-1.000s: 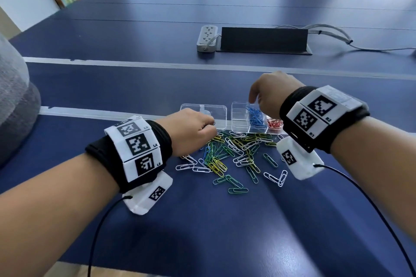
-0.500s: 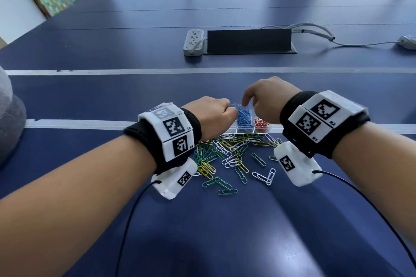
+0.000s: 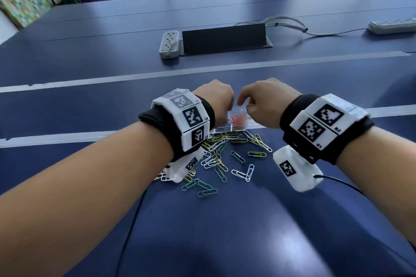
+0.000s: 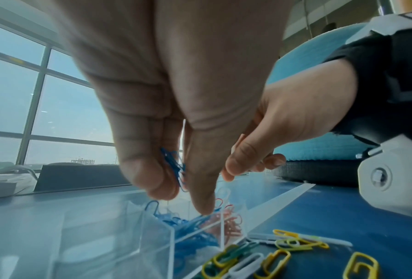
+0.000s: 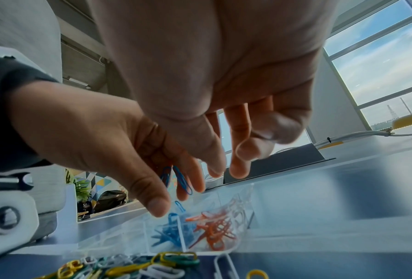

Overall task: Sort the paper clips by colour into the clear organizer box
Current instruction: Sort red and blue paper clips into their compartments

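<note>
The clear organizer box point(image 3: 240, 124) lies past a mixed pile of paper clips point(image 3: 225, 153) and is mostly hidden behind both hands. My left hand point(image 3: 216, 96) hovers over its blue compartment point(image 4: 190, 228) and pinches a few blue paper clips point(image 4: 173, 166) between thumb and fingers. One blue clip point(image 5: 179, 205) hangs just under the hand. Red clips point(image 5: 214, 234) fill the neighbouring compartment. My right hand point(image 3: 254, 101) hovers close beside the left, above the red side, with its fingers point(image 5: 240, 166) loosely curled around nothing.
Yellow, green and white clips point(image 4: 288, 243) lie loose on the blue table right in front of the box. Farther back are a white power strip point(image 3: 169, 44), a black cable flap point(image 3: 225, 38) and grey cables point(image 3: 290, 23). Chairs stand beyond the far edge.
My left hand has left the pile and carried blue clips forward and right over the box. The right hand has drawn in beside it.
</note>
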